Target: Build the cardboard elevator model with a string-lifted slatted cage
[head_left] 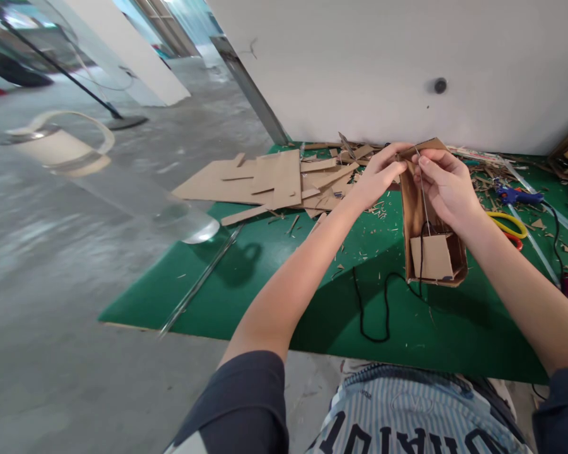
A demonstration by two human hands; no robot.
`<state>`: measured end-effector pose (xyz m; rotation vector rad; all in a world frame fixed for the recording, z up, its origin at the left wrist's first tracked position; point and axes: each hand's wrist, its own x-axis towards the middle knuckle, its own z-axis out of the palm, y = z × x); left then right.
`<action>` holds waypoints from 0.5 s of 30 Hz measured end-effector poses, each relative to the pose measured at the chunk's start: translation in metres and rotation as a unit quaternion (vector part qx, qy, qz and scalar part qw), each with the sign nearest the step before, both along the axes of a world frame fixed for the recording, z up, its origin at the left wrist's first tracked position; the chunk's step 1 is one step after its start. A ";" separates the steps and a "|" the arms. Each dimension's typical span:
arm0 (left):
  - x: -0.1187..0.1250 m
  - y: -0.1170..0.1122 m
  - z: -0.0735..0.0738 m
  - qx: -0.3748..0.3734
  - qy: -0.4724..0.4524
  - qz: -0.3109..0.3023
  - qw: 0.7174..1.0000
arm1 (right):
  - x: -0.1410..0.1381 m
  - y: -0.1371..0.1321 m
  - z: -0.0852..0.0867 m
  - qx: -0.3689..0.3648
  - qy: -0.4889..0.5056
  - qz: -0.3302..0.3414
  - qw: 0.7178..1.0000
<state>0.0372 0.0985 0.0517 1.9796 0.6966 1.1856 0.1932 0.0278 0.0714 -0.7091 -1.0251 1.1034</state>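
Observation:
A tall open cardboard box (413,214) stands tilted on the green mat (246,271). My left hand (379,171) grips the box's top left edge, fingers closed on it. My right hand (447,186) pinches a thin wire or needle (423,195) that runs down into the box. A small cardboard square (431,257) sits inside the lower part of the box. A black string (383,302) trails from the box onto the mat in a loop.
Flat cardboard sheets and offcuts (269,180) lie at the mat's back left. A blue glue gun (518,195), yellow-handled scissors (508,224) and scraps lie to the right. A clear tube (137,198) with a tape roll (61,142) juts in from the left. A white wall (407,63) stands behind.

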 end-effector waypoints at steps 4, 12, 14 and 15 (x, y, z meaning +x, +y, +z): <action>0.006 -0.001 -0.001 -0.073 -0.024 -0.004 0.997 | 0.002 0.002 0.001 -0.002 -0.038 -0.044 0.998; 0.012 0.004 -0.002 -0.026 -0.038 0.030 0.998 | 0.001 0.001 0.002 0.019 -0.104 -0.059 0.993; 0.012 0.004 -0.001 -0.006 -0.031 0.030 0.999 | 0.000 0.000 0.002 0.017 -0.106 -0.061 0.992; 0.012 0.004 -0.001 -0.003 -0.029 0.030 0.999 | -0.001 0.000 0.002 0.015 -0.103 -0.062 0.993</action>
